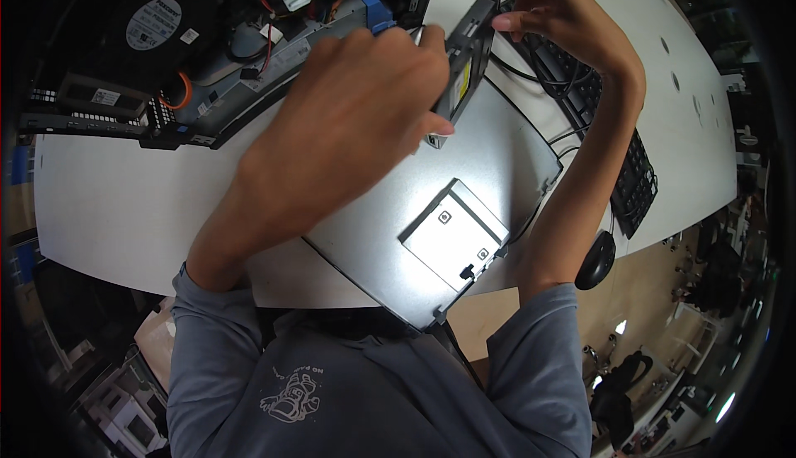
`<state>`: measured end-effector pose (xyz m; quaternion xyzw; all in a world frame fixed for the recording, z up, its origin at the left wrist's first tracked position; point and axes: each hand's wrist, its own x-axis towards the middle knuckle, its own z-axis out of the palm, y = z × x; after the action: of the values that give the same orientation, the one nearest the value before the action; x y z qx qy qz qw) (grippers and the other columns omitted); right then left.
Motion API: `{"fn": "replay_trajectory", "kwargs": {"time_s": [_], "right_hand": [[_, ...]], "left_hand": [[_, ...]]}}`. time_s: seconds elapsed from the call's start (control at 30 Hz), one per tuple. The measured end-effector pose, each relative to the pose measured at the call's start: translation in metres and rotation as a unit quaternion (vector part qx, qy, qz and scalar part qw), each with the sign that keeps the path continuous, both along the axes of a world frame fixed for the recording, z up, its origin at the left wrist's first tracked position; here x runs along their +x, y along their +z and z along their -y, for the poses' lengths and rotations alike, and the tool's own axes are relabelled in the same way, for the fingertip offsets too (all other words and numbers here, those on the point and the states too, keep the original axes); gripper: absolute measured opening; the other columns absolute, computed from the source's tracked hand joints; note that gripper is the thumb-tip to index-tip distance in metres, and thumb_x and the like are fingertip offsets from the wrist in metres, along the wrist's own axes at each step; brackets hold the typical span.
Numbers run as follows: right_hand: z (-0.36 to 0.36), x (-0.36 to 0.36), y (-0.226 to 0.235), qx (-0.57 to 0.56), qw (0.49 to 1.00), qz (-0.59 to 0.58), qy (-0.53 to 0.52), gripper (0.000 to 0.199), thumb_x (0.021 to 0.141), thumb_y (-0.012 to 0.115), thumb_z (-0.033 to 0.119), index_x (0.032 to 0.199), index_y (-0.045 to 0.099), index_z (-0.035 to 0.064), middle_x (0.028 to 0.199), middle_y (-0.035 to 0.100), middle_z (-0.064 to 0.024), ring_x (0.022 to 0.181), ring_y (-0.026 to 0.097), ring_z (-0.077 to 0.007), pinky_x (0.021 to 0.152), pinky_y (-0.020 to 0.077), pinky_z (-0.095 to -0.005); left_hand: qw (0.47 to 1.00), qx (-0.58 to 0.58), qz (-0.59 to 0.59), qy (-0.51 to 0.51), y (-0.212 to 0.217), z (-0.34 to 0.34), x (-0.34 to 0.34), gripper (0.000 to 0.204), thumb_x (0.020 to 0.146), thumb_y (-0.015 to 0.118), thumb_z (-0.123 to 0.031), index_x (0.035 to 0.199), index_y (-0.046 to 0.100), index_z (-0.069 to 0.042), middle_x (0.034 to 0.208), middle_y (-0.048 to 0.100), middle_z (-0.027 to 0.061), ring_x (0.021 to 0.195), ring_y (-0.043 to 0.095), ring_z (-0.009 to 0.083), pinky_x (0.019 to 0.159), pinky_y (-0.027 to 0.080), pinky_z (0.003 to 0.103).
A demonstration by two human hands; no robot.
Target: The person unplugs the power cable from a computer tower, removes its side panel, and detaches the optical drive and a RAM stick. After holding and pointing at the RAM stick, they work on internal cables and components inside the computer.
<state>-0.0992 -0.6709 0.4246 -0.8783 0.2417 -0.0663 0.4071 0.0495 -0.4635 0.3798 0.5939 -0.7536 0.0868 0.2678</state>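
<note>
1. the left hand [356,101] is clenched around the lower end of a slim grey optical drive [466,64], fingers wrapped over its near edge and thumb tip showing below it.
2. the right hand [551,6] grasps the upper end of the same drive, fingertips pinching its top corner.
3. the drive is held up on edge, tilted, above the far part of a flat grey metal side panel [497,151]; i cannot tell whether its lower corner touches the panel.
4. the panel lies on a white table [108,201], its near corner sticking out over the table edge toward the person.
5. a small square metal bracket [452,234] is fixed to the panel, close to the near corner.
6. an open computer case [249,35] sits at the far left of the table, with a black fan [153,23] and red and orange cables inside.
7. a black keyboard [618,159] lies to the right, partly under the right forearm, and a black mouse [595,261] sits just beside the table's near edge.
</note>
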Motion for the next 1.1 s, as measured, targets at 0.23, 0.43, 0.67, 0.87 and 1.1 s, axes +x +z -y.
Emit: {"fn": "replay_trajectory", "kwargs": {"time_s": [0.23, 0.43, 0.67, 0.87, 1.1], "right_hand": [[0.019, -0.003, -0.04, -0.089, 0.993, -0.006, 0.072, 0.035, 0.082, 0.079, 0.025, 0.112, 0.067, 0.009, 0.089, 0.068, -0.0037, 0.081, 0.068, -0.0145, 0.078, 0.0587, -0.0307], [0.021, 0.006, -0.05, -0.082, 0.987, -0.129, 0.052, 0.029, 0.085, 0.076, 0.025, 0.104, 0.062, 0.0076, 0.075, 0.062, -0.0005, 0.069, 0.06, -0.0104, 0.064, 0.0481, -0.0281], [0.028, 0.007, -0.063, -0.074, 0.981, -0.174, 0.034, 0.033, 0.087, 0.075, 0.024, 0.112, 0.064, 0.0067, 0.084, 0.069, -0.0057, 0.081, 0.066, -0.015, 0.078, 0.0508, -0.0322], [0.016, 0.009, -0.052, -0.06, 0.984, -0.164, -0.021, 0.035, 0.09, 0.072, 0.026, 0.119, 0.064, 0.0099, 0.092, 0.072, -0.0086, 0.086, 0.068, -0.0186, 0.083, 0.0515, -0.0352], [-0.006, 0.032, -0.032, -0.089, 0.993, 0.016, 0.071, 0.02, 0.097, 0.063, 0.021, 0.098, 0.072, 0.0033, 0.079, 0.069, -0.0063, 0.075, 0.066, -0.0134, 0.072, 0.0519, -0.0288]], "left_hand": [[0.988, 0.121, 0.005, 0.096, 0.004, 0.003, 0.014, 0.057, 0.077, 0.079, -0.041, 0.115, 0.057, -0.004, 0.082, 0.064, 0.0106, 0.081, 0.064, 0.0269, 0.073, 0.048, 0.042], [0.981, 0.127, 0.051, 0.14, -0.013, 0.01, 0.017, 0.05, 0.084, 0.073, -0.044, 0.113, 0.062, -0.004, 0.091, 0.066, 0.0101, 0.086, 0.064, 0.027, 0.076, 0.047, 0.044], [0.979, 0.12, 0.027, 0.16, 0.014, -0.003, 0.025, 0.041, 0.086, 0.072, -0.043, 0.097, 0.066, -0.003, 0.076, 0.066, 0.0082, 0.076, 0.065, 0.0268, 0.073, 0.046, 0.043], [0.977, -0.049, 0.059, 0.2, 0.032, -0.02, 0.039, 0.038, 0.087, 0.073, -0.038, 0.076, 0.068, -0.002, 0.053, 0.056, 0.0093, 0.049, 0.055, 0.0263, 0.052, 0.044, 0.044], [0.961, -0.076, 0.107, 0.242, 0.036, -0.03, 0.057, 0.035, 0.09, 0.07, -0.038, 0.077, 0.068, -0.005, 0.061, 0.056, 0.008, 0.058, 0.054, 0.0239, 0.06, 0.045, 0.041]]}}
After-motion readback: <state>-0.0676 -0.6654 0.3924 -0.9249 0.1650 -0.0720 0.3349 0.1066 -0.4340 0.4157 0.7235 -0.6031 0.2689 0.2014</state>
